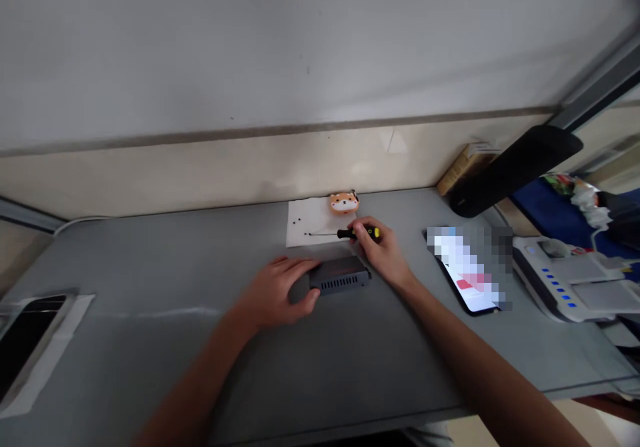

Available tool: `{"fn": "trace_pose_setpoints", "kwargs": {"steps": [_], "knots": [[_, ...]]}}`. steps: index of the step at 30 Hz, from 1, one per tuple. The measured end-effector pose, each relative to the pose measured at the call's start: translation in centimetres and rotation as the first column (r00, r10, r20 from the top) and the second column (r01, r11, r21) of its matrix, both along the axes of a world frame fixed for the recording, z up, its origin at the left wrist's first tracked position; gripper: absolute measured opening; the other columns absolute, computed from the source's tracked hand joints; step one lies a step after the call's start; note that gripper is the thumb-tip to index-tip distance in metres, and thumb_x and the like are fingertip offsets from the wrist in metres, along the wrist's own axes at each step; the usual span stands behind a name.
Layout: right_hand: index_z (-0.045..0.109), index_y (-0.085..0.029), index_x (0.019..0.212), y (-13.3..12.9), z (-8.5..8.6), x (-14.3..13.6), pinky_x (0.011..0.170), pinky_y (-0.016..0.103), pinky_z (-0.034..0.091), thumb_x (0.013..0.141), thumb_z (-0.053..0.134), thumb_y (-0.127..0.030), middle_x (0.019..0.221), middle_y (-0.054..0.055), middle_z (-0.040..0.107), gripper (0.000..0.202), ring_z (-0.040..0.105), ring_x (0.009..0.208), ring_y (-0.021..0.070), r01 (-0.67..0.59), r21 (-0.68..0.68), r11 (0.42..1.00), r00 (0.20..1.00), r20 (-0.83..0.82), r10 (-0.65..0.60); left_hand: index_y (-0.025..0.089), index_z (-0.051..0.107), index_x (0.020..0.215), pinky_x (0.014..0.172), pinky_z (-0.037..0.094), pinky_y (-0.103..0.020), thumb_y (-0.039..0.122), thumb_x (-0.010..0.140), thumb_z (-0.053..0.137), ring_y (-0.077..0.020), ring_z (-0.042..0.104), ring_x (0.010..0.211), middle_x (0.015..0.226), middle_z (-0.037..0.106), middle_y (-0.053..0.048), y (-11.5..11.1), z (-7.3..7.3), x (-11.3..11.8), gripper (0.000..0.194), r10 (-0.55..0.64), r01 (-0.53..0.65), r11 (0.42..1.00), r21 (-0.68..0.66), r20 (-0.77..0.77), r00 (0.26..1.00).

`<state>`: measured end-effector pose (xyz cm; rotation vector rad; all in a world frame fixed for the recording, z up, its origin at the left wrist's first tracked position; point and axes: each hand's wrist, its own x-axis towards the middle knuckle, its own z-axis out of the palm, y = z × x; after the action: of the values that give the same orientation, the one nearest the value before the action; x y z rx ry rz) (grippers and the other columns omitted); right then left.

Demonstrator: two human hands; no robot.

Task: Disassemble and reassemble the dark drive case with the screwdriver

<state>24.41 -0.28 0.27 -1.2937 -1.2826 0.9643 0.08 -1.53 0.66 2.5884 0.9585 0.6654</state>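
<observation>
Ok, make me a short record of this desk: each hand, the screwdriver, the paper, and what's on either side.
left hand: around the left end of a dark box with slots
right hand: holding the screwdriver by its black-and-yellow handle
screwdriver: shaft over the paper, pointing left
paper: white, small dark bits on it, orange animal-face case at its far right corner
right side: lit phone, black cylinder, book, white device
left side: dark-screened device, partly out of view
</observation>
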Motion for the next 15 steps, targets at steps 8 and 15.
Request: {"fn": "trace_pose_setpoints", "kwargs": {"steps": [8,15], "knots": [[0.069,-0.023,0.086,0.0,0.2,0.6,0.046,0.026,0.033,0.079,0.058,-0.082,0.063,-0.001,0.062,0.061,0.045,0.049,0.0108,0.063,-0.04,0.997,0.994,-0.091,-0.066,0.02,0.071,0.116,0.088,0.06,-0.037,0.031,0.097,0.047,-0.0224,0.074,0.094,0.103,0.079,-0.006,0.2,0.1,0.2,0.032,0.064,-0.063,0.995,-0.075,0.019,0.998],[0.066,-0.023,0.075,-0.2,1.2,1.2,0.043,0.025,0.03,0.063,0.067,-0.089,0.055,-0.003,0.053,0.067,0.046,0.049,0.0109,0.137,-0.15,0.979,0.916,-0.358,-0.183,0.021,0.07,0.091,0.07,0.053,-0.031,0.041,0.101,0.041,-0.0198,0.067,0.073,0.08,0.072,-0.003,0.2,0.5,0.5,0.037,0.13,-0.114,0.966,-0.233,0.052,0.99]]}}
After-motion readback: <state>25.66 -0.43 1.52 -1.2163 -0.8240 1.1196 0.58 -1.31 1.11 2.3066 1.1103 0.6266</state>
